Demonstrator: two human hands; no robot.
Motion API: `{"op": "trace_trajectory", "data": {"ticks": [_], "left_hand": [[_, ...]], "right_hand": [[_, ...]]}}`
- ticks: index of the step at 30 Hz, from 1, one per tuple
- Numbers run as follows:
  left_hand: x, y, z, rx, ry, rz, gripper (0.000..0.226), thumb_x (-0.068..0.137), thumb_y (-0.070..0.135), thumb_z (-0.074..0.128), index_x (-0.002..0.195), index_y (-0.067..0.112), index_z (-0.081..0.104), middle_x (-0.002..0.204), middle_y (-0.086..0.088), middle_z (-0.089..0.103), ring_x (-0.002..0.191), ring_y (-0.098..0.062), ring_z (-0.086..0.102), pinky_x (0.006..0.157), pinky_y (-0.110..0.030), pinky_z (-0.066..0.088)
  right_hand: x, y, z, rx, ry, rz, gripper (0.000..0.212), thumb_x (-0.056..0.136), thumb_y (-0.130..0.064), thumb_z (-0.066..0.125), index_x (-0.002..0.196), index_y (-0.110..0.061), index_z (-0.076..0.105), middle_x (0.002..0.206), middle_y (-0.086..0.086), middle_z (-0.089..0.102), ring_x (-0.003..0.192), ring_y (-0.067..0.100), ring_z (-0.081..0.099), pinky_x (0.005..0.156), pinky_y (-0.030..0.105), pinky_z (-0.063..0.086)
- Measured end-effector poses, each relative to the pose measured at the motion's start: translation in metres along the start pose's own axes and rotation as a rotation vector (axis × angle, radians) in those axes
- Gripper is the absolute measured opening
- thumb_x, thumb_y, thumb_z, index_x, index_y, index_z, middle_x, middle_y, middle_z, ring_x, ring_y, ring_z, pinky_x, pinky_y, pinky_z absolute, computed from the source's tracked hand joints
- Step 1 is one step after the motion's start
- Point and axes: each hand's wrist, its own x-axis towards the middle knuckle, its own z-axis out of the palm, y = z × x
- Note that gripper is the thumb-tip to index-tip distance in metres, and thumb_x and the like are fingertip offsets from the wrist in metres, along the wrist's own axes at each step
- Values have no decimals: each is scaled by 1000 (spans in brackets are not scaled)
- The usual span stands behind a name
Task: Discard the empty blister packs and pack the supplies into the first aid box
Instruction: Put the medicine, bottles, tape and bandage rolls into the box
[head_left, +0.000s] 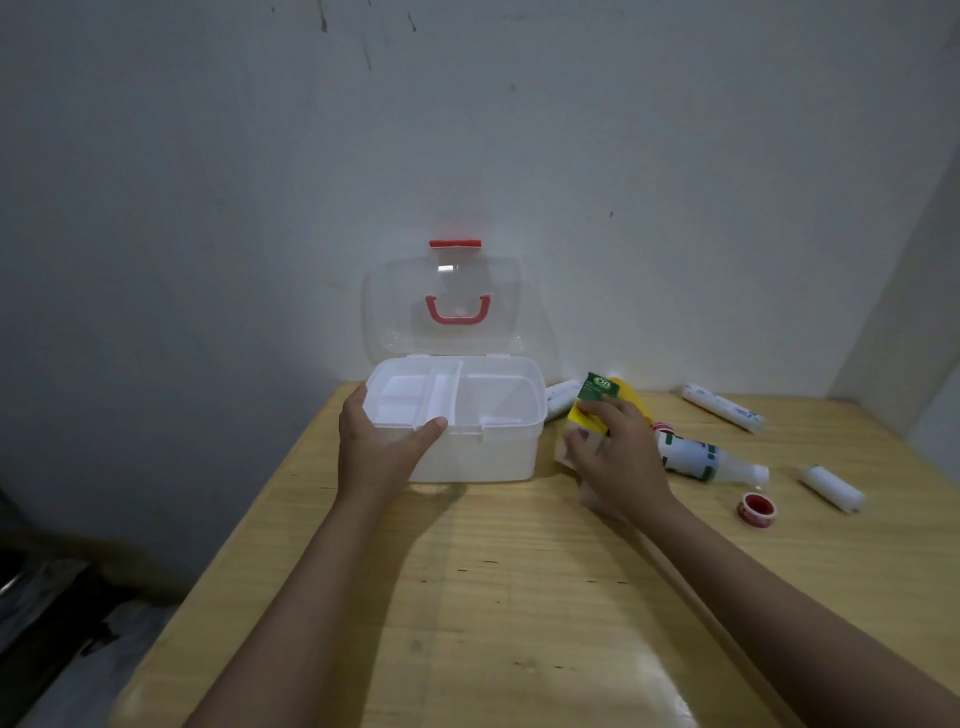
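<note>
The white first aid box (488, 452) stands open near the table's back edge, its clear lid (441, 306) with red handle upright against the wall. A white divided tray sits in its top. My left hand (374, 441) grips the box's front left corner, thumb over the rim. To the right of the box, my right hand (618, 452) holds a yellow and green packet (592, 405) tilted above the table. A white bottle (701, 460) lies on its side just right of that hand. No blister pack is visible.
Rolled white bandages lie at the back (722, 408), behind the packet (561, 395) and at the right (831, 488). A red tape roll (757, 508) sits on the wooden table (493, 597). The table's left edge drops off to a dark floor; walls close the back and right.
</note>
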Motion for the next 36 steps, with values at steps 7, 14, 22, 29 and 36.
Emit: {"op": "trace_trajectory", "data": {"ticks": [7, 14, 22, 29, 36], "left_hand": [[1, 0, 0, -2, -7, -3, 105, 62, 47, 83, 145, 22, 23, 147, -1, 33, 133, -22, 36, 102, -38, 40], [0, 0, -1, -6, -9, 7, 104, 63, 47, 82, 145, 21, 23, 146, -1, 33, 132, -22, 37, 99, -36, 40], [0, 0, 0, 0, 1, -5, 105, 62, 47, 83, 144, 22, 24, 145, -1, 34, 130, -21, 38, 98, -37, 42], [0, 0, 0, -2, 2, -5, 103, 62, 45, 83, 144, 21, 25, 145, -1, 34, 131, -22, 37, 98, -34, 40], [-1, 0, 0, -14, 3, 1, 102, 63, 44, 83, 144, 22, 25, 145, -1, 34, 131, -20, 37, 94, -29, 38]], "right_hand": [[-2, -11, -27, 139, 127, -173, 32, 84, -5, 66, 115, -11, 63, 142, 21, 41, 137, 28, 38, 99, 33, 44], [28, -47, -49, 88, -172, -474, 36, 82, -7, 66, 117, -17, 64, 136, 8, 51, 121, 17, 52, 95, 20, 44], [34, -53, -30, 11, -357, -467, 52, 76, -35, 69, 123, -23, 52, 128, -1, 57, 113, 19, 53, 97, 40, 43], [28, -48, -16, 146, -144, -347, 36, 73, -20, 77, 106, -17, 65, 112, 4, 50, 106, 17, 52, 82, 11, 41], [31, -40, -17, 167, -109, -256, 31, 75, -19, 77, 105, -19, 68, 120, 9, 50, 110, 12, 49, 86, 7, 38]]}}
